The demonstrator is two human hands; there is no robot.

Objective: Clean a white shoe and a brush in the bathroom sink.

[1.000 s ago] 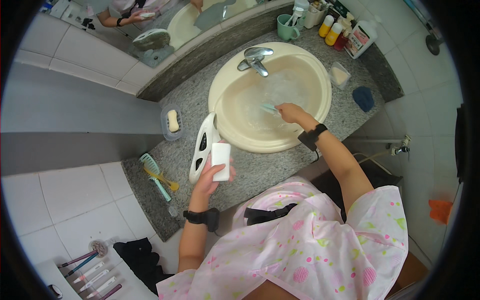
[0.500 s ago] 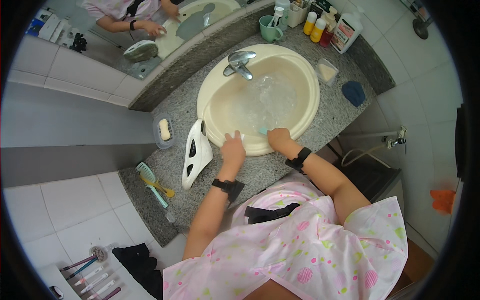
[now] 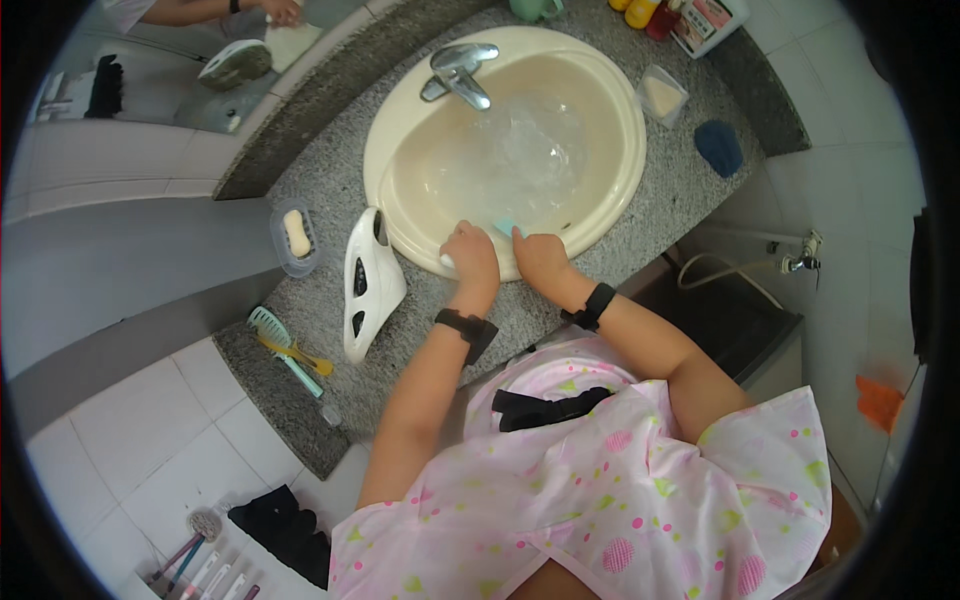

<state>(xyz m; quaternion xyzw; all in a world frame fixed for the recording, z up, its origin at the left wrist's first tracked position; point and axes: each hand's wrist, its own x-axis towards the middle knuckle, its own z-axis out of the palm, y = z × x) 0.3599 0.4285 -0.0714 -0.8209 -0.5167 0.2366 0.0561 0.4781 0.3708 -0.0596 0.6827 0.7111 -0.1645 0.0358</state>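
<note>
Pale-teal piece: pale-teal piece [image 3: 505,226] held just inside the sink's front rim, above or at the water; mostly covered by the hand, exact kind unclear.
Right hand: right hand [image 3: 543,262] closed around the pale-teal piece, thumb along it, other fingers curled in; over the front rim.
Left hand: left hand [image 3: 472,252] just beside the right one, fingers curled narrow, knuckles toward the water; grips a white piece [image 3: 447,261], only a bit of it visible at the hand's left side.
Sink: oval cream sink [image 3: 635,150] set in a grey speckled countertop [image 3: 330,170]; churned, cloudy water [image 3: 535,150] inside.
Faucet: chrome faucet [image 3: 460,75] on the back-left rim.
Clog: white clog [image 3: 370,285] with dark cutouts, on its side, upper end at the sink's left rim.
Countertop left end: clear soap dish [image 3: 302,267] with cream bar [image 3: 297,233] toward the back; teal hairbrush [image 3: 270,326] near the front-left corner, yellow tool [image 3: 312,362] across it.
Countertop right end: clear container [image 3: 682,112] beside the sink rim, dark-blue cloth [image 3: 718,148] near the right corner.
Back edge: green mug [image 3: 533,8], white bottle [image 3: 710,28].
</note>
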